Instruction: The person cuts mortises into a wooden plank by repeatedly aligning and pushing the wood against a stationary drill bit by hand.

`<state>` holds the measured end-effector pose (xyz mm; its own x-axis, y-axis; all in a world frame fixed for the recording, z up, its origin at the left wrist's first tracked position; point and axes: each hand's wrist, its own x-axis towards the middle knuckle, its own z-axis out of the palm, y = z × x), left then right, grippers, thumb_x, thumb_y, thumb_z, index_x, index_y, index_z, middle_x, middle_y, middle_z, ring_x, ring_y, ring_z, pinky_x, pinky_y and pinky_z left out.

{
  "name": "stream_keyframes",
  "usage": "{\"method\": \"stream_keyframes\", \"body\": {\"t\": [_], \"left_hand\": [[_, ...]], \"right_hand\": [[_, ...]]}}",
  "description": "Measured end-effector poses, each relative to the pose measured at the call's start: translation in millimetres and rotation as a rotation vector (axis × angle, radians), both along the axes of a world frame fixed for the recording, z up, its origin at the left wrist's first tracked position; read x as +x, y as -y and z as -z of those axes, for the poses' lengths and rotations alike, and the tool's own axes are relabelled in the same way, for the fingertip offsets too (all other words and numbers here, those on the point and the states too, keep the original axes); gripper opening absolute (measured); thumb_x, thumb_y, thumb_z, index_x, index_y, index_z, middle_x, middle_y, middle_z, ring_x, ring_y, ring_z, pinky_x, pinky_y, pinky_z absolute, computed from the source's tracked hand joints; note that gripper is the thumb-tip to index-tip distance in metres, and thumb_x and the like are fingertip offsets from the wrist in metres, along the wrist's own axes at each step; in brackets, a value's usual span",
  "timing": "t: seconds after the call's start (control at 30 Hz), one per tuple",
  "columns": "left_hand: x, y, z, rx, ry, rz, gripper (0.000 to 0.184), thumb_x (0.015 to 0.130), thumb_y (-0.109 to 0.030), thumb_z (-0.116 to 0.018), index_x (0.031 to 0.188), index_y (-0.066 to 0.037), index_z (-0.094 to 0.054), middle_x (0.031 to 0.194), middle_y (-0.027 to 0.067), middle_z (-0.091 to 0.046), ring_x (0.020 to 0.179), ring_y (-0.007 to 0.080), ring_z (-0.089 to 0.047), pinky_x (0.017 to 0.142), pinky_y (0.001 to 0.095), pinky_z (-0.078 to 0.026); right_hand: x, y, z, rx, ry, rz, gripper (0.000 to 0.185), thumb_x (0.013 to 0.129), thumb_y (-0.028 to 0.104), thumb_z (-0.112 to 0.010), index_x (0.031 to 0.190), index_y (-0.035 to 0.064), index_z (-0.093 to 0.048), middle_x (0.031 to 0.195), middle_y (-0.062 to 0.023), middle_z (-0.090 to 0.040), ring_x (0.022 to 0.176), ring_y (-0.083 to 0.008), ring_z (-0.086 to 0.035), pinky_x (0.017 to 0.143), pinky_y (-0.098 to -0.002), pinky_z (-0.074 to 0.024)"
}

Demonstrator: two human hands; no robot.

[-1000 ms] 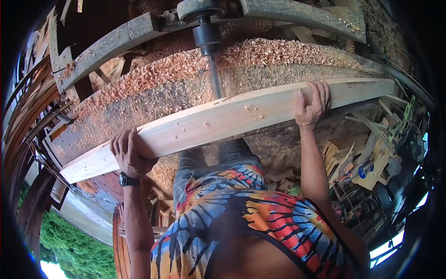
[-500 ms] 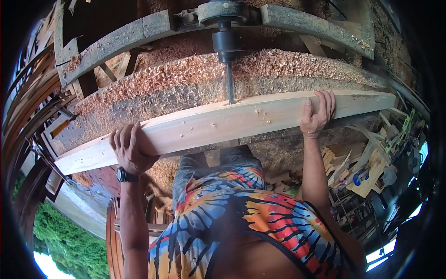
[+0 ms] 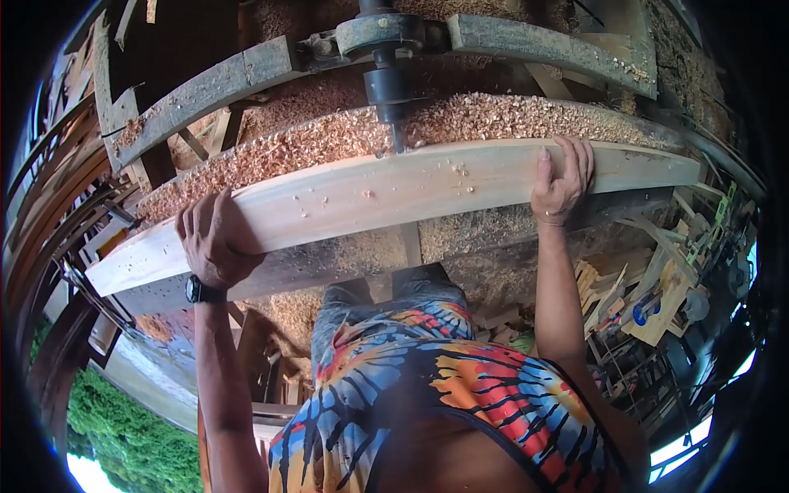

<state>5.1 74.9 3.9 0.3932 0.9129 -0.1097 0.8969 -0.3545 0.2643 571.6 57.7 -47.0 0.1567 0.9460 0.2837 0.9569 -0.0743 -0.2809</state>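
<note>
A long pale wooden beam (image 3: 353, 201) lies across the bench, with a few shavings on its face. My left hand (image 3: 215, 240), with a watch at the wrist, grips it toward its left end, fingers over the far edge. Right of the middle, my right hand (image 3: 562, 182) holds the same beam, with its fingers over the far edge and the thumb on the face. A dark chuck (image 3: 386, 85) carries a metal bit (image 3: 399, 140), whose lower end meets the beam's far edge; its tip is hidden.
Reddish wood shavings (image 3: 501, 117) are heaped behind the beam. Beyond them runs a curved wooden rail (image 3: 205, 97). Scrap wood and tools (image 3: 657, 304) are piled at the right. The bench surface (image 3: 329, 259) shows on the near side of the beam.
The beam has moved away from my body toward the shavings, both hands still on it. More bench shows on the near side, and less of the bit is visible.
</note>
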Motion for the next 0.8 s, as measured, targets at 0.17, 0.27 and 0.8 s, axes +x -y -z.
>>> {"method": "stream_keyframes", "body": {"t": [0.17,0.27,0.8], "left_hand": [[2,-1,2,0.003,0.021,-0.009,0.120,0.044,-0.027,-0.103,0.155,-0.012,-0.059,0.143,0.0166,-0.064,0.132,0.0419,-0.059,0.118,0.0587,-0.040],[5,8,2,0.030,0.050,-0.028,0.122,0.043,-0.032,-0.107,0.153,-0.010,-0.060,0.142,0.0165,-0.064,0.132,0.0408,-0.058,0.117,0.0590,-0.041],[17,70,-3,0.032,0.055,-0.049,0.106,0.053,-0.028,-0.097,0.151,-0.009,-0.060,0.136,0.0153,-0.067,0.126,0.0377,-0.064,0.114,0.0593,-0.040]], "right_hand": [[3,0,7,0.042,-0.005,-0.011,0.030,0.100,0.024,-0.074,0.120,0.0023,-0.074,0.130,-0.0173,-0.072,0.133,-0.0428,-0.060,0.120,-0.0537,-0.0420],[8,4,13,0.052,-0.049,-0.001,0.039,0.098,0.040,-0.076,0.119,0.0062,-0.076,0.129,-0.0141,-0.072,0.136,-0.0433,-0.058,0.120,-0.0564,-0.0392],[9,41,2,-0.009,0.004,-0.025,0.037,0.098,0.031,-0.073,0.122,0.0038,-0.074,0.131,-0.0163,-0.071,0.137,-0.0456,-0.057,0.121,-0.0572,-0.0398]]}}
